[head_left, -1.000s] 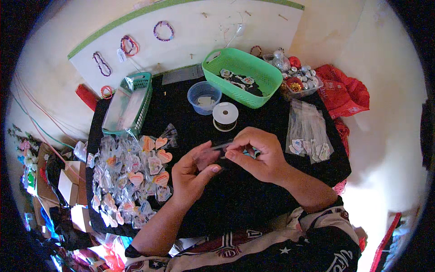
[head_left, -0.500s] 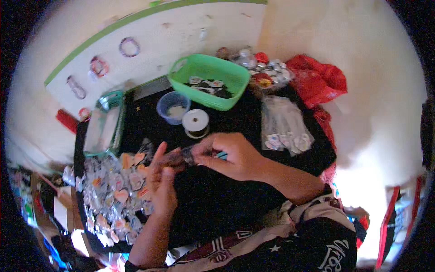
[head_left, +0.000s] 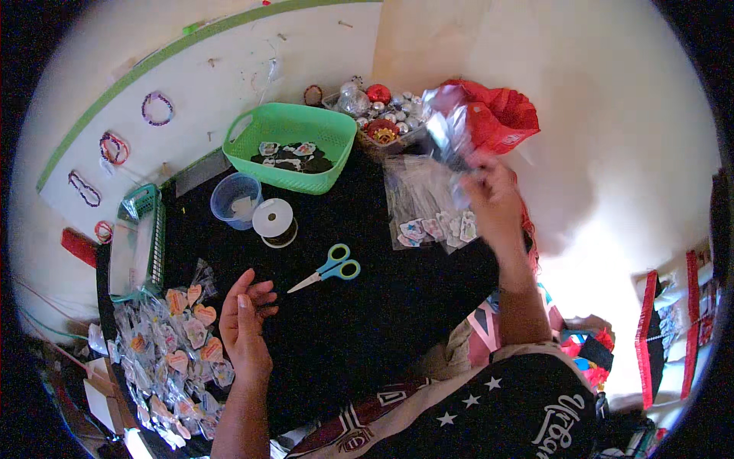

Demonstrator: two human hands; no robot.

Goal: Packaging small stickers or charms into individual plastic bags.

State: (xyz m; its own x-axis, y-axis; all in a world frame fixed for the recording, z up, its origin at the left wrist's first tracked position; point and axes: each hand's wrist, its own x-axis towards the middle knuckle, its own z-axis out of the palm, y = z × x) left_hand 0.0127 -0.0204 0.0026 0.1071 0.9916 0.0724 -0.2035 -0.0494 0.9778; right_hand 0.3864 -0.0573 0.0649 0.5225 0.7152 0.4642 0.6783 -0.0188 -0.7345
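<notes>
My right hand [head_left: 493,200] is raised over the far right part of the black table cover, smeared by motion. Its fingers pinch a shiny clear plastic bag [head_left: 448,128], whose contents are blurred. Below that hand lie clear bags with small printed cutouts [head_left: 436,228] inside. My left hand [head_left: 246,325] hovers over the cloth at the left, palm turned inward, fingers loosely bent and apart, holding nothing. Scissors with blue and green handles [head_left: 334,266] rest on the cloth to its right. A heap of small bagged, heart-shaped and other tags [head_left: 177,359] lies left of it.
Farther back stand a white-topped spool [head_left: 274,222], a clear round tub [head_left: 227,205] and a green basket [head_left: 336,174] holding printed cutouts. A teal tray [head_left: 157,252] sits at the left. Silver and red baubles [head_left: 382,115] fill a container beside a red bag [head_left: 505,115].
My hands were together at a dark, shiny item; now they are apart. My right hand has swung far right with the plastic bag. The scissors, mostly hidden before, now show fully.
</notes>
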